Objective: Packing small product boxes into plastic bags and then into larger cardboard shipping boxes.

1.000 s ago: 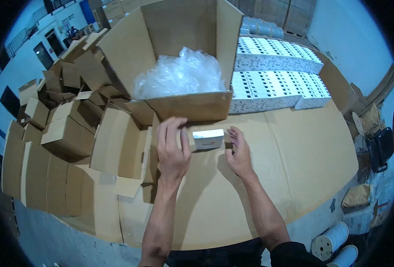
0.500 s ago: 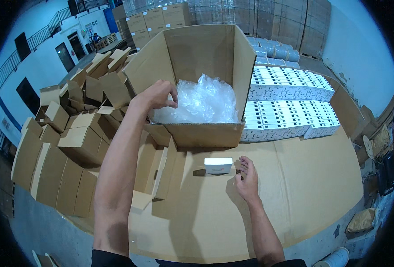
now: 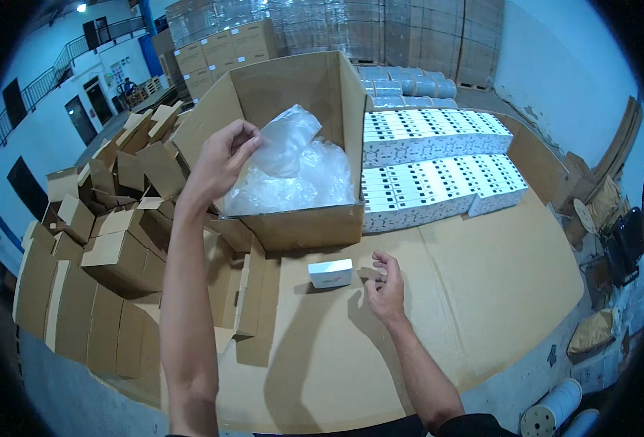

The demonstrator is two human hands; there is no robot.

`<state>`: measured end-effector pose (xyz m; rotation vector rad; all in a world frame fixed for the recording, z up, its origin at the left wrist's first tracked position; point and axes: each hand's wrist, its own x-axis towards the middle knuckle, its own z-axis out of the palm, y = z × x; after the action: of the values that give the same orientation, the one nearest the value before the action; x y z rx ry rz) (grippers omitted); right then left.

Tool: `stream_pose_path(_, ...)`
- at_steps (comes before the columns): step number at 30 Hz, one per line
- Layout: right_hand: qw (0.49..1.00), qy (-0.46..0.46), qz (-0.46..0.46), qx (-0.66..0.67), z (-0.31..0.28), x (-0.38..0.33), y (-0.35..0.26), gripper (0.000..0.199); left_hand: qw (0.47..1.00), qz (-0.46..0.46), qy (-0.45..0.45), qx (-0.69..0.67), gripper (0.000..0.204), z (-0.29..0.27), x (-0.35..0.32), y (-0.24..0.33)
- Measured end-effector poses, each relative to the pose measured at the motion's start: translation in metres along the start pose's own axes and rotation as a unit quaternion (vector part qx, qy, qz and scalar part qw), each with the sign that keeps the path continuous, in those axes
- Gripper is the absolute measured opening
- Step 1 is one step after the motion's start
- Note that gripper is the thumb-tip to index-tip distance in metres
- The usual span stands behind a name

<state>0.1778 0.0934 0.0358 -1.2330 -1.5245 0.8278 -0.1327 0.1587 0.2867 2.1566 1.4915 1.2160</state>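
My left hand (image 3: 232, 154) pinches the edge of a clear plastic bag (image 3: 287, 143), lifted above a heap of similar clear bags (image 3: 303, 182). The heap lies inside a large open cardboard carton (image 3: 307, 229). My right hand (image 3: 386, 288) hangs over the cardboard-covered table, fingers apart and slightly curled, holding nothing. Just left of it, apart from the fingers, stands a small white box (image 3: 330, 274). An open brown carton (image 3: 247, 288) lies in front of the large one, partly behind my left forearm.
Two tiers of white printed boxes (image 3: 438, 178) stand in rows right of the carton. Many open brown cartons (image 3: 121, 255) crowd the left side. Spools (image 3: 409, 84) and stacked cartons (image 3: 223, 47) stand behind. The cardboard tabletop (image 3: 482, 291) has a curved right edge.
My left hand has risen and now holds up a clear plastic bag from the heap. The right hand stays beside the white box. The view has shifted, moving the scene leftward.
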Motion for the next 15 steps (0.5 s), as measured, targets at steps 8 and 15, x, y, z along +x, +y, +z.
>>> stream_pose_path(8, 0.962, -0.071, -0.072, 0.255, -0.011, -0.029, -0.071, 0.06, 0.966, -0.092, 0.045, -0.238, 0.011, 0.084, -0.156, 0.037)
stream_pose_path(15, 0.922, -0.205, 0.06, 0.323, 0.005, -0.058, -0.058, 0.038, 0.882, -0.221, 0.069, -0.409, 0.014, 0.165, -0.251, 0.005)
